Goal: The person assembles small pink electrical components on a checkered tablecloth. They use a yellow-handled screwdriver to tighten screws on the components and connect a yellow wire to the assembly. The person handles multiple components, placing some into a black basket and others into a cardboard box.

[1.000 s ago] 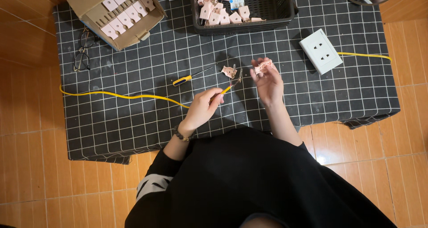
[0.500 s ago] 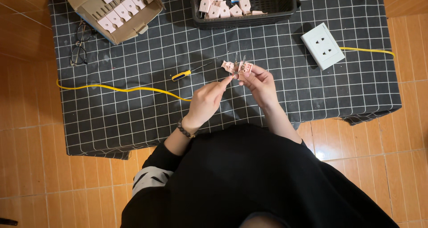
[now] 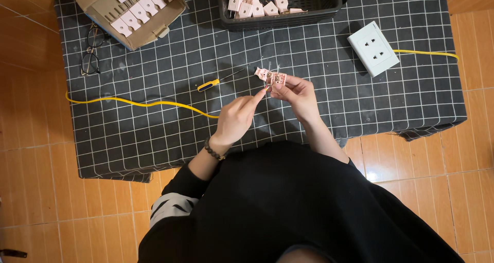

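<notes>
My right hand point(image 3: 297, 94) holds a small pink plug part point(image 3: 273, 77) with metal contacts, raised just above the black checked cloth point(image 3: 154, 134). My left hand point(image 3: 237, 118) pinches the end of a yellow cable point(image 3: 139, 104) and brings it up against that part. The cable trails off to the left across the cloth. A yellow-handled screwdriver point(image 3: 216, 82) lies on the cloth just left of the hands.
A black basket point(image 3: 309, 8) of pink parts stands at the top middle. At the top left is a cardboard box point(image 3: 128, 11) of pink parts, with eyeglasses point(image 3: 91, 51) below it. A white socket block point(image 3: 373, 48) with a yellow lead lies at the right.
Both hands have drawn together; the left hand has carried the cable end up to the pink part in the right hand. The view has shifted slightly.
</notes>
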